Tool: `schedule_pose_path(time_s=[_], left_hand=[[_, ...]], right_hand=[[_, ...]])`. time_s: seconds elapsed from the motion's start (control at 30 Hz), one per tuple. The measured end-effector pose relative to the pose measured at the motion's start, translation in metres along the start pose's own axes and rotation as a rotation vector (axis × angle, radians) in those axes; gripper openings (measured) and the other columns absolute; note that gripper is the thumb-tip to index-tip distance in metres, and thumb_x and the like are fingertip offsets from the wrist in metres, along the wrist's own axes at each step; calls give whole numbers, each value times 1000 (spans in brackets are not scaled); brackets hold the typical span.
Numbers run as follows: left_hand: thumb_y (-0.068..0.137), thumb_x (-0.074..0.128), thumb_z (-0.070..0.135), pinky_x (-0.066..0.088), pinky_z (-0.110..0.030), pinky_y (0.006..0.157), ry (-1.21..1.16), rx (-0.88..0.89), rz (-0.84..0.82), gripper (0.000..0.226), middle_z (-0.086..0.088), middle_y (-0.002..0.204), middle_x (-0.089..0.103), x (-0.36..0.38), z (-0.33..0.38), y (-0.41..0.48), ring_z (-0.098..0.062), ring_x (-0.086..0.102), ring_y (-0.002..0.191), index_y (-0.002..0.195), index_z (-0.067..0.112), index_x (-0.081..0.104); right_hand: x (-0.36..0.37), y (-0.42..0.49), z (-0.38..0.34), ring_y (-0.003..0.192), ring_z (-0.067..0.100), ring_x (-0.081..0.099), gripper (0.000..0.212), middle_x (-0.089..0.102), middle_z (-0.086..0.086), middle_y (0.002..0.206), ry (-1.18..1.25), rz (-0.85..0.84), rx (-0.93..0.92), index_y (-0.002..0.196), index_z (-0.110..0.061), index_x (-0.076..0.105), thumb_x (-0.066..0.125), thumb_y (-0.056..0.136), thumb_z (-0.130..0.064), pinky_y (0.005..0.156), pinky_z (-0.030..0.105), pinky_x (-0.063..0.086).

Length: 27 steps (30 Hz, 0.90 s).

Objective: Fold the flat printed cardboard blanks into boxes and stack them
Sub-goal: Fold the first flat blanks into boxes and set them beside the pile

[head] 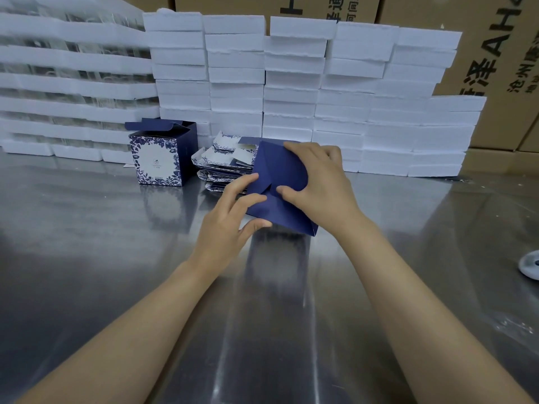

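Note:
A dark blue box [281, 170] is tilted toward me above the steel table, its interlocking bottom flaps facing up. My left hand [233, 217] pinches its lower left edge, thumb under and fingers on a flap. My right hand [318, 179] lies over its right side and presses the flaps with thumb and fingers. Behind it lies a pile of flat blue-and-white printed blanks [221, 164]. One folded box [163, 153] with a floral print stands upright to the left, top flaps open.
A wall of white foam blocks [320, 91] runs along the back of the steel table [116, 258], with brown cartons [495, 53] behind. A round white object [530, 266] sits at the right edge.

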<state>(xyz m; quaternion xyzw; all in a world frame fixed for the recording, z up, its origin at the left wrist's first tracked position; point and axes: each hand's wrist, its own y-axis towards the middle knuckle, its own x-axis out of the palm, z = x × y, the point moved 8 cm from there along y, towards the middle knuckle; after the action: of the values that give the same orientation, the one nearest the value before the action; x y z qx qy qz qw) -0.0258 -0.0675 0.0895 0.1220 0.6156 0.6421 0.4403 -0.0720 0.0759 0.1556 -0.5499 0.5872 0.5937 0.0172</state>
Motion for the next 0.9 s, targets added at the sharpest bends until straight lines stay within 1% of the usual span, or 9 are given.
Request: schedule_pose_path(time_s=[0.1,0.2,0.33,0.5,0.63,0.7,0.8,0.87,0.9], left_hand=[[88,62,32,45,-25,94,8,17,2,32,1,142,37,0,0,0,-17,46,126,115,20,51],[88,64,29,45,-23,93,23,52,9,31,-1,141,38,1,1,0,-17,46,126,114,19,52],[88,66,20,41,-19,99,28,80,37,24,-5,141,39,1,2,-1,-14,42,128,110,16,57],[82,73,7,38,-11,96,61,78,67,25,-5,138,42,-5,6,0,-17,50,116,104,12,64],[82,74,10,41,-12,97,55,84,86,30,-8,135,45,-6,13,2,-19,52,116,109,16,59],[86,69,20,41,-16,100,8,70,80,35,-6,137,40,-5,12,3,-19,49,121,118,17,53],[84,71,29,40,-26,107,-115,-68,78,61,-1,143,32,-2,-2,1,-19,41,132,136,19,41],[84,69,30,38,-38,110,-182,-241,114,71,-2,144,27,0,-17,-1,-24,38,135,143,17,32],[86,64,32,36,-37,111,-220,-351,132,71,-5,145,25,1,-26,-3,-24,37,135,145,15,27]], right_hand=[[2,-1,1,118,19,34,66,49,-12,135,-19,31,25,139,-27,44,71,79,-34,92,38,43],[0,-3,-2,115,20,36,65,50,-12,132,-25,64,14,139,-28,45,71,79,-29,91,43,44],[-5,-4,-5,113,21,39,63,52,-11,130,-38,126,-4,137,-27,49,71,78,-25,89,45,44],[-10,-7,-6,112,28,44,61,57,-1,126,-97,209,-28,135,-21,53,69,77,-12,86,43,43],[-7,-6,4,113,27,42,56,56,0,126,6,155,-17,136,-19,52,63,82,-8,93,42,41],[-10,-5,5,111,26,43,48,58,0,124,56,172,-20,134,-17,55,59,86,-10,96,39,39],[-16,-5,4,106,25,46,38,62,1,117,153,245,-14,126,-15,61,53,89,-8,94,29,37],[-20,-6,7,104,23,49,35,64,-3,114,234,309,29,121,-14,63,51,89,-5,90,21,36],[-23,-6,9,104,21,50,34,63,-4,112,283,339,56,119,-14,64,51,89,-4,89,20,37]])
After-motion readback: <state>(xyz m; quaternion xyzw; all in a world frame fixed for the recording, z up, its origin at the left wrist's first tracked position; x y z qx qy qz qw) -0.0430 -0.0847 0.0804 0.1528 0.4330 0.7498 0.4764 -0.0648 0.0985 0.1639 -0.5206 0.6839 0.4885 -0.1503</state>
